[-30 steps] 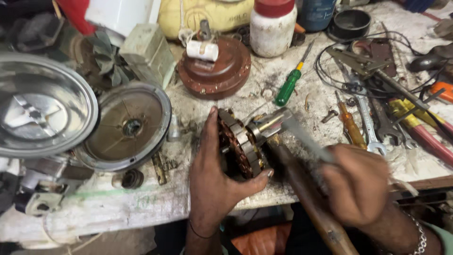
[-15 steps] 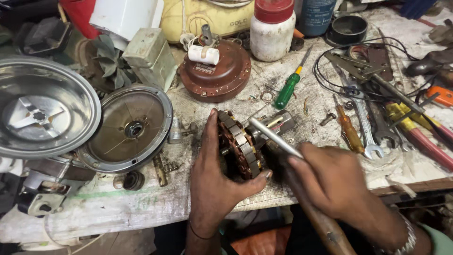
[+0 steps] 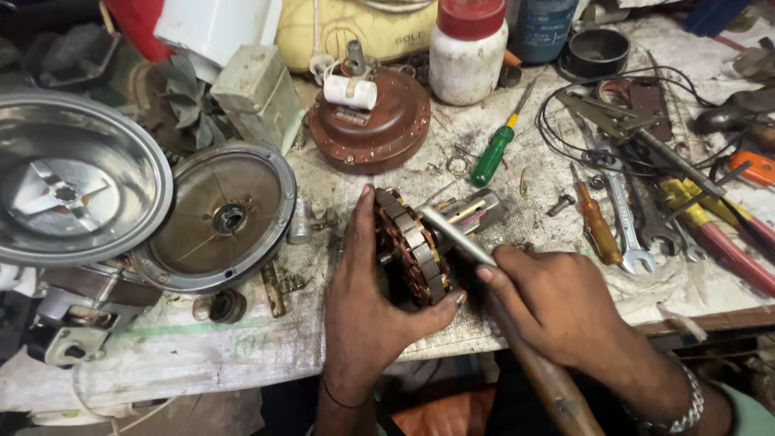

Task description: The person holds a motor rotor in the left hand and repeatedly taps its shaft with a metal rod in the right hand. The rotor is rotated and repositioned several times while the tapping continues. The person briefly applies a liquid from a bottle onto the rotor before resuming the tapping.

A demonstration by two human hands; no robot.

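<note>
Across the cluttered workbench [image 3: 202, 355], with its grimy cloth-covered top, the biggest thing was a shiny steel bowl [image 3: 77, 190] with a blade hub at its bottom, lying at the left edge. Just beside it, overlapping its rim, lay a round grey motor cover [image 3: 218, 214]. Toward the back edge sat a brown domed housing [image 3: 371, 125] with a small white cylinder resting on top, and behind that a white jar with a red lid [image 3: 467, 48]. At the front edge, near the middle, the left hand [image 3: 367, 315] was clamped around a motor stator [image 3: 412, 246] with copper-brown windings, standing it on edge, thumb wrapped under its lower side. The right hand [image 3: 557, 311] was closed on a wood-handled tool [image 3: 517, 339], whose metal shaft rested against the top of the stator. Toward the right edge lay red-handled pliers [image 3: 718, 242] and a steel spanner [image 3: 626, 218] side by side, with an orange-handled screwdriver [image 3: 597, 226] just beside them. A green-handled screwdriver [image 3: 492, 153] lay between the housing and the stator.
</note>
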